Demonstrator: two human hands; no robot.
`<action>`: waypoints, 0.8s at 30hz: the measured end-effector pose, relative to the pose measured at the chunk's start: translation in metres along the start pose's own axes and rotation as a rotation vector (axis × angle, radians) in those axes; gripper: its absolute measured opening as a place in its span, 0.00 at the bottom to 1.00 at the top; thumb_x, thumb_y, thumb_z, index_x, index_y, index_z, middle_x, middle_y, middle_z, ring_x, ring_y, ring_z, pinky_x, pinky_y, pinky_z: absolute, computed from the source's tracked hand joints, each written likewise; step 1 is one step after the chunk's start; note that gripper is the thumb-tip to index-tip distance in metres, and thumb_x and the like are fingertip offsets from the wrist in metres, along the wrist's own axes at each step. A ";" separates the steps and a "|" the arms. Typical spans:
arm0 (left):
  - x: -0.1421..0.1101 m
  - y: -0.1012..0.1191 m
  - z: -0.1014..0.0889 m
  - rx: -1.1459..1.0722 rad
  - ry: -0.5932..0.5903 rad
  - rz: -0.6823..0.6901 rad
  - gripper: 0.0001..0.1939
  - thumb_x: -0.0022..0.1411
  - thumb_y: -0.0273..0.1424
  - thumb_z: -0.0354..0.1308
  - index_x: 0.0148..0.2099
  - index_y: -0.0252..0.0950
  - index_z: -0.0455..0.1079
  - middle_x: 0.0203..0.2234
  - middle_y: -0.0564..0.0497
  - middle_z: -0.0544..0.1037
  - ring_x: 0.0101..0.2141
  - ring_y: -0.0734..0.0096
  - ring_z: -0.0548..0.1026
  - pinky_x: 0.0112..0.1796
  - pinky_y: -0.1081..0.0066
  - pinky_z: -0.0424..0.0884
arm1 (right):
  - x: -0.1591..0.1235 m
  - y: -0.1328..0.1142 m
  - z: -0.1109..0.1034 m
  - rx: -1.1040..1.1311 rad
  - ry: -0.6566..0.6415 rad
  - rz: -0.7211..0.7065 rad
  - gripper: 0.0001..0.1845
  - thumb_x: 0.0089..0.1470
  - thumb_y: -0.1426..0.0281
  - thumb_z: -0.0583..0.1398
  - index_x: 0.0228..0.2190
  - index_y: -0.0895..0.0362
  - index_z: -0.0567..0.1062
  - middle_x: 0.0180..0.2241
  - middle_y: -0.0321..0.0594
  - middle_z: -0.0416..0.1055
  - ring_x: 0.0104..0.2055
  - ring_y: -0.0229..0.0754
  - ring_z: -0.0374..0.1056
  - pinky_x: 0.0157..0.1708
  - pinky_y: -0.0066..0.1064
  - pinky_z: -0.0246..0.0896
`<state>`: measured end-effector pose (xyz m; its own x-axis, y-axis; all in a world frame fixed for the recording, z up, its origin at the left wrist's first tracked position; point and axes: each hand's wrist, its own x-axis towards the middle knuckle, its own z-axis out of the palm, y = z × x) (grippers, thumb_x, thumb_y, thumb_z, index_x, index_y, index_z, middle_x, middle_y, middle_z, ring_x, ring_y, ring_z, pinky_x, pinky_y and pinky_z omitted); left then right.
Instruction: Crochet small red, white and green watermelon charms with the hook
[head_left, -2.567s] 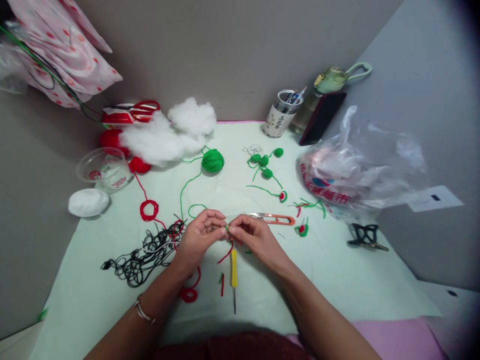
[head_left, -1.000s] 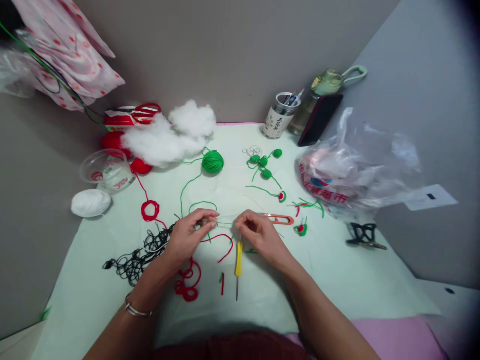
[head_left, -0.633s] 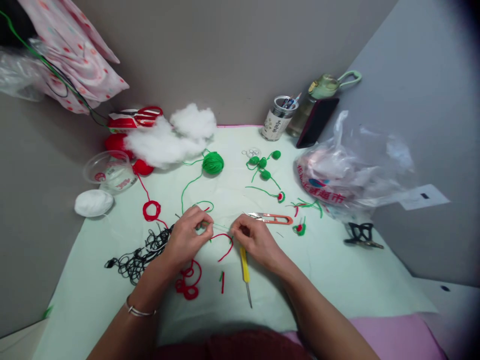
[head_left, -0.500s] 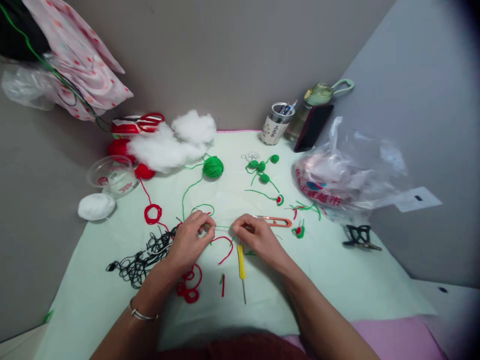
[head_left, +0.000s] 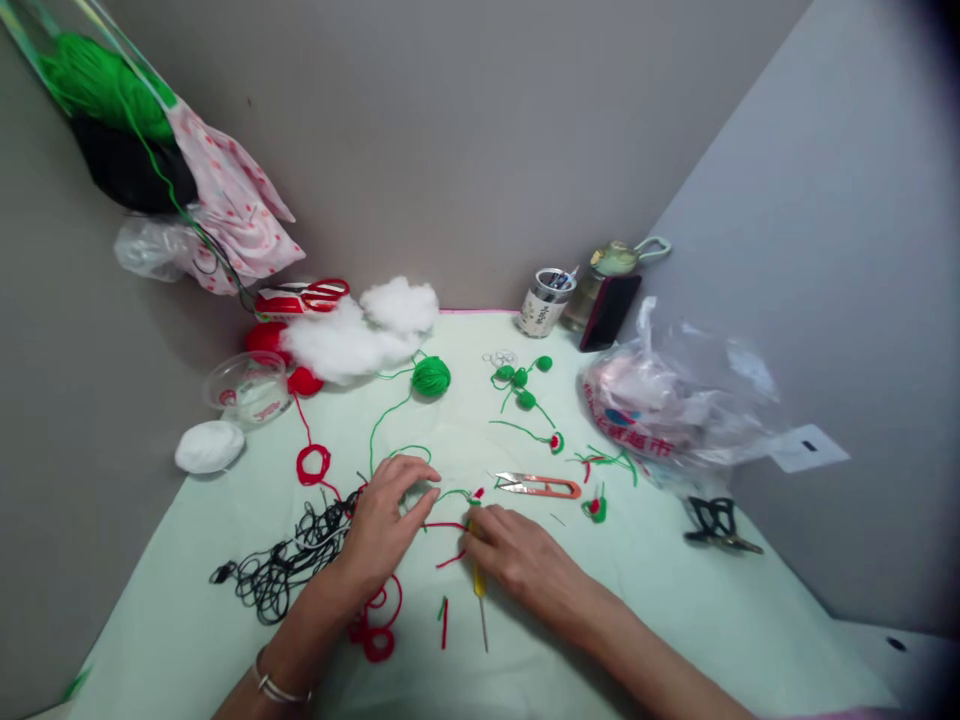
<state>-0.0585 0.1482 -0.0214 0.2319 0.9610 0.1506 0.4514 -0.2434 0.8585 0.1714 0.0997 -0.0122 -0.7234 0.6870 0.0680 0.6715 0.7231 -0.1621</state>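
Observation:
My left hand (head_left: 390, 512) hovers over the table with thumb and fingers apart and nothing between them. Lower and to its right, my right hand (head_left: 514, 548) is down at the table, its fingers bent together. What these fingers grip, if anything, is hidden. They cover the upper part of a crochet hook with a yellow handle (head_left: 478, 582), whose metal shaft points toward me. Just past the fingertips lies a small red, white and green crocheted piece (head_left: 476, 497) with a green yarn tail. A strand of red yarn (head_left: 446, 525) runs between the hands.
Orange thread snips (head_left: 540, 486) lie right of my hands. Tangled black yarn (head_left: 281, 560) spreads at left. Behind are a green yarn ball (head_left: 431, 377), white stuffing (head_left: 345, 342), green crocheted balls (head_left: 520, 377) and a plastic bag (head_left: 660, 400).
My hands have parted from the green strand stretched between them. The left fingers have spread, and the right hand has lowered to the table by the hook. The view has tilted upward.

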 end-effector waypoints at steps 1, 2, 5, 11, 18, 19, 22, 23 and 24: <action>0.000 0.000 0.000 -0.004 0.024 0.000 0.07 0.68 0.32 0.59 0.43 0.42 0.79 0.45 0.45 0.81 0.51 0.54 0.75 0.55 0.54 0.69 | 0.001 0.002 -0.001 -0.016 -0.018 -0.031 0.07 0.67 0.80 0.59 0.40 0.57 0.74 0.43 0.44 0.76 0.39 0.45 0.71 0.37 0.34 0.66; -0.001 -0.001 -0.001 -0.009 0.044 -0.001 0.08 0.68 0.32 0.59 0.44 0.42 0.79 0.47 0.44 0.81 0.53 0.53 0.75 0.56 0.52 0.69 | 0.002 0.004 -0.003 -0.029 -0.027 -0.061 0.07 0.67 0.80 0.58 0.40 0.57 0.73 0.42 0.43 0.76 0.38 0.44 0.71 0.37 0.33 0.66; -0.002 0.001 -0.005 -0.031 0.085 -0.010 0.08 0.67 0.33 0.59 0.43 0.42 0.80 0.48 0.43 0.82 0.55 0.52 0.74 0.59 0.49 0.67 | 0.006 0.013 -0.010 -0.062 0.019 -0.185 0.09 0.69 0.80 0.55 0.40 0.57 0.73 0.38 0.44 0.77 0.35 0.44 0.71 0.35 0.34 0.66; 0.002 0.018 -0.019 -0.183 0.003 -0.087 0.09 0.69 0.36 0.59 0.44 0.41 0.80 0.49 0.43 0.84 0.55 0.53 0.78 0.59 0.52 0.70 | 0.009 0.016 -0.024 0.353 0.268 -0.157 0.12 0.70 0.77 0.54 0.46 0.55 0.75 0.41 0.48 0.82 0.40 0.47 0.78 0.38 0.35 0.73; 0.015 0.052 -0.025 -0.813 -0.325 -0.292 0.18 0.70 0.47 0.61 0.50 0.40 0.80 0.50 0.45 0.81 0.50 0.58 0.80 0.56 0.58 0.72 | 0.024 0.005 -0.053 1.316 0.713 0.305 0.00 0.63 0.68 0.67 0.37 0.50 0.80 0.38 0.39 0.83 0.39 0.41 0.80 0.41 0.31 0.76; 0.018 0.057 -0.026 -0.886 -0.342 -0.301 0.18 0.70 0.47 0.62 0.49 0.39 0.80 0.48 0.45 0.81 0.47 0.60 0.81 0.53 0.60 0.74 | 0.029 0.005 -0.056 1.391 0.752 0.334 0.01 0.62 0.67 0.68 0.37 0.50 0.81 0.37 0.39 0.84 0.37 0.40 0.80 0.39 0.30 0.76; 0.029 0.073 -0.028 -1.002 -0.343 -0.281 0.15 0.65 0.44 0.69 0.45 0.38 0.81 0.40 0.49 0.80 0.36 0.69 0.79 0.44 0.66 0.75 | 0.041 0.008 -0.065 1.506 0.822 0.311 0.04 0.58 0.66 0.71 0.37 0.49 0.84 0.36 0.38 0.84 0.35 0.40 0.79 0.39 0.30 0.76; 0.033 0.078 -0.029 -1.011 -0.336 -0.265 0.14 0.62 0.42 0.72 0.44 0.38 0.81 0.38 0.51 0.79 0.34 0.71 0.78 0.42 0.69 0.75 | 0.044 0.009 -0.068 1.521 0.842 0.285 0.03 0.58 0.66 0.72 0.36 0.49 0.84 0.36 0.38 0.83 0.35 0.39 0.79 0.39 0.30 0.76; 0.037 0.082 -0.030 -1.012 -0.326 -0.246 0.14 0.59 0.39 0.74 0.43 0.38 0.81 0.37 0.51 0.79 0.33 0.72 0.77 0.40 0.70 0.74 | 0.048 0.009 -0.070 1.528 0.867 0.254 0.03 0.58 0.66 0.72 0.36 0.49 0.84 0.36 0.38 0.83 0.35 0.39 0.78 0.39 0.30 0.75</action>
<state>-0.0384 0.1682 0.0690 0.5169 0.8514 -0.0891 -0.3670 0.3144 0.8755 0.1542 0.1442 0.0585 -0.0117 0.9636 0.2669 -0.3570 0.2454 -0.9013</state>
